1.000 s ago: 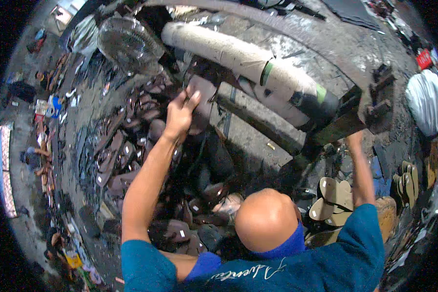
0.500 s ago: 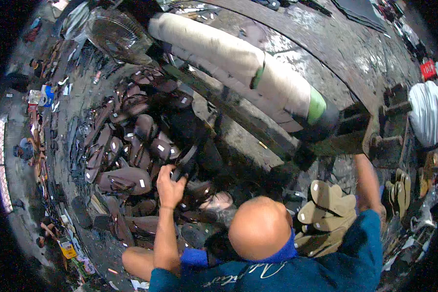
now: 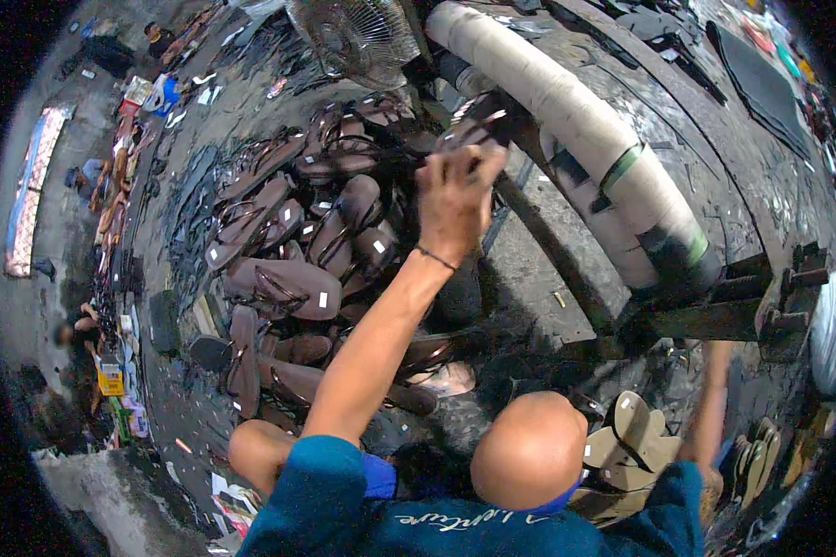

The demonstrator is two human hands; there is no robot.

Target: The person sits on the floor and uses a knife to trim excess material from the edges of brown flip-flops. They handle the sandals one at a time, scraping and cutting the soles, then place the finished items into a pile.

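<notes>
My left hand [image 3: 455, 200], with a thin dark cord at the wrist, is raised past the middle of a pile of dark brown flip-flops [image 3: 283, 288]. Its bent fingers are smeared by motion and meet a blurred dark brown flip-flop [image 3: 472, 128], which they seem to grip. My right forearm [image 3: 713, 399] reaches up at the right, where the dark metal frame [image 3: 706, 320] hides its hand. Below that frame, beside my bent right knee [image 3: 529, 450], lie tan flip-flops [image 3: 636, 432] with dark straps.
A long cream-wrapped roll [image 3: 567, 93] lies slanted across the frame, with a wire-caged fan [image 3: 362, 37] at its far end. More tan soles [image 3: 751, 459] stand at far right. Dark scraps litter the floor; other people sit along the far left.
My left hand has moved up and right, away from the pile, with a dark flip-flop at its fingers. The whole view has shifted; my right arm still reaches to the frame.
</notes>
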